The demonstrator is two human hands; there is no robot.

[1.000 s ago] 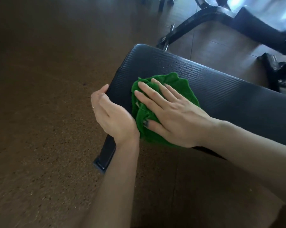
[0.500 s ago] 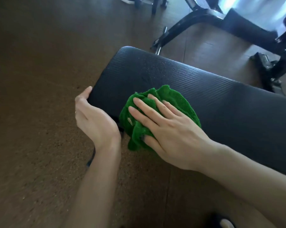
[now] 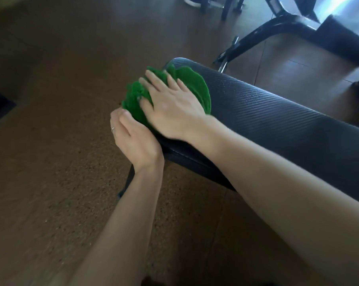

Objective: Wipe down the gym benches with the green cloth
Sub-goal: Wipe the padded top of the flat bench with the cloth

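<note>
Nearest the camera, two bare forearms are reaching in from below. The left hand (image 3: 136,141) is resting against the near corner of the gym bench (image 3: 277,124), its fingers (image 3: 123,122) curled together and just touching the lower edge of the green cloth (image 3: 193,87); whether they are actually pinching the fabric cannot be told. A thin ring (image 3: 112,129) is showing on one of them. Just beyond, the right hand (image 3: 172,106) is lying flat on the cloth, fingers (image 3: 155,78) straight and slightly spread, pressing it onto the bench's rounded end. The cloth is bunching under and ahead of those fingers, draping over the pad's end. To their right, the ribbed black pad is carrying small droplets (image 3: 226,83). Further off, a second bench's black frame (image 3: 263,32) is standing on the brown floor (image 3: 50,141).
</note>
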